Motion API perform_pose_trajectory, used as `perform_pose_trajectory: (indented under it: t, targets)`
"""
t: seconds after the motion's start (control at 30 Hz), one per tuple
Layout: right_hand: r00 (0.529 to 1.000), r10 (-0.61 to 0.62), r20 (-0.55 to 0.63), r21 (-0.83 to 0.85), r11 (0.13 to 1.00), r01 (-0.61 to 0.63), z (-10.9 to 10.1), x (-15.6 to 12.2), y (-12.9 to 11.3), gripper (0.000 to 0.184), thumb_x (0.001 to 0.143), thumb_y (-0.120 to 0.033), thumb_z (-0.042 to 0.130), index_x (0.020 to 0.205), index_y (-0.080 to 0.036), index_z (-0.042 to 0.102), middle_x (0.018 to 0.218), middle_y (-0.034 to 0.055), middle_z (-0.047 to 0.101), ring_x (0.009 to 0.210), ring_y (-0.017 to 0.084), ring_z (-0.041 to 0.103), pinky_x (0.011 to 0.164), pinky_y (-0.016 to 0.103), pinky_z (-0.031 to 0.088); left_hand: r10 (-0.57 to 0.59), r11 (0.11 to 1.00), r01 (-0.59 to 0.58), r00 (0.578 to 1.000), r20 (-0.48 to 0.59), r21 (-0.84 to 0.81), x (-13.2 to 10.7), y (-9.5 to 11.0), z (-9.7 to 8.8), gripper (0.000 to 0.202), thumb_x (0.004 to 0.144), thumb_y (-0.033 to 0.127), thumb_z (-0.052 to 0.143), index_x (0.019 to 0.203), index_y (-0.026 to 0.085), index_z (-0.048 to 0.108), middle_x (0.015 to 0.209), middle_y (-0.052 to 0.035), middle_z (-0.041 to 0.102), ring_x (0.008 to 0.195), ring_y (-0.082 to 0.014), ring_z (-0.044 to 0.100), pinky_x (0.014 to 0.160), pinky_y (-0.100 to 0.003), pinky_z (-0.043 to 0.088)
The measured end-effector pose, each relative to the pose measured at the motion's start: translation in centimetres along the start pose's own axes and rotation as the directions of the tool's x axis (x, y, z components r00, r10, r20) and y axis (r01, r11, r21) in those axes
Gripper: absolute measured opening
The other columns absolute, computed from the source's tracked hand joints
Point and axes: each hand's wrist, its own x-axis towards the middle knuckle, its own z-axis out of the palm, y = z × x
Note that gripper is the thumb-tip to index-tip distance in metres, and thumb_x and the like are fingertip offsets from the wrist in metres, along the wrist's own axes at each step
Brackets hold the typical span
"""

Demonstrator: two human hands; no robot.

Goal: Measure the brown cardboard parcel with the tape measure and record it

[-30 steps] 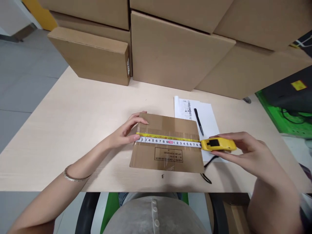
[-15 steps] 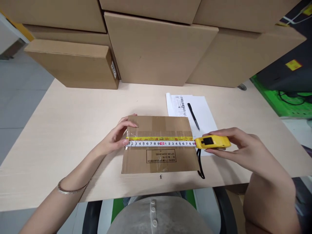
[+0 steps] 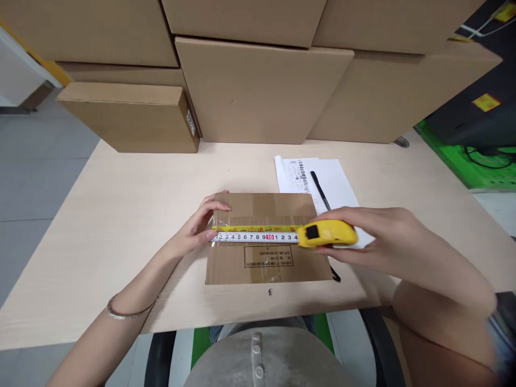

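Note:
A small taped cardboard box [image 3: 268,266] with printed text lies in front of me on the table. Across its top runs the white blade of a yellow tape measure [image 3: 332,233], with the red 10 mark showing near the middle. My left hand [image 3: 201,223] grips the box's left side, its thumb pressing the blade's end at the edge. My right hand [image 3: 374,231] is closed around the tape measure's case, which is over the right part of the box. The tape's black wrist strap [image 3: 335,274] hangs past the box's right edge, partly hidden.
Paper sheets [image 3: 346,185] lie behind the box to the right, with a black pen [image 3: 320,189] on them. Large cardboard boxes [image 3: 262,94] are stacked along the table's back. A flatter box [image 3: 129,118] stands at the back left. A green crate [image 3: 455,161] is beyond the right edge.
My right hand has moved left with the tape measure, and the visible blade has become shorter. My left hand has stayed at the box's left edge. The view has shifted slightly.

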Motion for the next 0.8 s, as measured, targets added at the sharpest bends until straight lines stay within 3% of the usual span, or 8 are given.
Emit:
perform_pose_trajectory:
  t: [0.13, 0.27, 0.37, 0.43, 0.53, 0.63, 0.73, 0.8]
  targets:
    - [0.980, -0.033, 0.194, 0.041, 0.999, 0.026, 3.4, 4.2, -3.0, 0.025, 0.093, -0.033, 0.078, 0.114, -0.024, 0.069, 0.096, 0.0031, 0.080, 0.077, 0.021, 0.074, 0.062, 0.031, 0.055, -0.021, 1.000, 0.022, 1.000, -0.004, 0.003, -0.2, -0.4, -0.1, 0.046, 0.096, 0.055, 0.065, 0.138, 0.035, 0.065, 0.148, -0.0095, 0.056, 0.159, -0.0365, 0.030, 0.125, -0.051, 0.034]
    - [0.969, -0.215, 0.123, 0.078, 0.975, 0.206, 6.4, 6.4, -4.5, 0.024, 0.096, -0.031, 0.075, 0.114, -0.018, 0.066, 0.106, 0.0097, 0.078, 0.092, 0.023, 0.073, 0.075, 0.034, 0.057, -0.085, 0.995, 0.080, 0.992, -0.097, -0.061, -0.4, -0.1, 0.5, 0.047, 0.104, 0.060, 0.044, 0.132, 0.035, 0.072, 0.163, -0.0037, 0.051, 0.162, -0.0347, 0.028, 0.134, -0.053, 0.020]
    - [0.967, -0.244, 0.072, 0.166, 0.959, 0.230, 7.2, 6.3, -4.5, 0.028, 0.097, -0.039, 0.075, 0.115, -0.018, 0.066, 0.106, 0.0093, 0.078, 0.093, 0.023, 0.074, 0.078, 0.036, 0.058, -0.136, 0.986, 0.120, 0.978, -0.156, -0.112, -0.7, 0.1, 1.3, 0.055, 0.105, 0.065, 0.037, 0.141, 0.037, 0.069, 0.169, -0.0002, 0.047, 0.164, -0.0327, 0.026, 0.136, -0.053, 0.017]
    - [0.988, -0.151, 0.022, 0.279, 0.950, 0.139, 6.9, 5.5, -3.9, 0.035, 0.092, -0.044, 0.079, 0.115, -0.021, 0.066, 0.103, 0.0066, 0.078, 0.087, 0.022, 0.074, 0.074, 0.034, 0.059, -0.201, 0.970, 0.157, 0.949, -0.245, -0.186, -0.9, -0.1, 2.0, 0.058, 0.105, 0.068, 0.037, 0.151, 0.040, 0.059, 0.170, 0.0011, 0.047, 0.165, -0.0308, 0.028, 0.136, -0.054, 0.018]
    - [0.982, 0.141, -0.127, 0.531, 0.846, -0.053, 5.8, 3.6, -2.2, 0.043, 0.083, -0.051, 0.086, 0.110, -0.025, 0.064, 0.097, 0.0037, 0.078, 0.078, 0.021, 0.075, 0.062, 0.032, 0.059, -0.335, 0.925, 0.221, 0.860, -0.385, -0.310, -0.9, -0.1, 3.0, 0.060, 0.105, 0.068, 0.042, 0.157, 0.041, 0.052, 0.168, -0.0012, 0.051, 0.159, -0.0302, 0.040, 0.133, -0.054, 0.026]
    - [0.860, 0.464, -0.211, 0.760, 0.631, -0.154, 4.4, 1.5, 0.4, 0.040, 0.088, -0.056, 0.079, 0.104, -0.025, 0.061, 0.092, 0.0028, 0.077, 0.054, 0.014, 0.065, 0.043, 0.026, 0.047, -0.432, 0.888, 0.290, 0.792, -0.430, -0.358, -0.5, 0.7, 3.9, 0.060, 0.103, 0.066, 0.048, 0.145, 0.027, 0.065, 0.156, -0.0097, 0.063, 0.152, -0.0346, 0.051, 0.126, -0.055, 0.039]
    - [0.745, 0.657, -0.116, 0.827, 0.480, -0.294, 3.8, -0.2, 2.8, 0.036, 0.092, -0.057, 0.074, 0.099, -0.023, 0.064, 0.082, 0.0010, 0.075, 0.037, 0.005, 0.040, 0.033, 0.022, 0.026, -0.458, 0.874, 0.332, 0.808, -0.370, -0.356, 0.0, 2.2, 4.6, 0.061, 0.105, 0.067, 0.045, 0.128, 0.019, 0.075, 0.137, -0.0137, 0.075, 0.144, -0.0372, 0.058, 0.119, -0.054, 0.048]
    - [0.718, 0.696, 0.005, 0.825, 0.403, -0.396, 3.9, -1.0, 3.5, 0.041, 0.091, -0.060, 0.075, 0.087, -0.021, 0.064, 0.060, -0.0030, 0.064, 0.034, 0.004, 0.032, 0.033, 0.021, 0.021, -0.465, 0.870, 0.362, 0.828, -0.312, -0.336, 0.1, 3.1, 4.8, 0.066, 0.105, 0.070, 0.040, 0.125, 0.019, 0.077, 0.131, -0.0129, 0.078, 0.141, -0.0380, 0.061, 0.115, -0.054, 0.051]
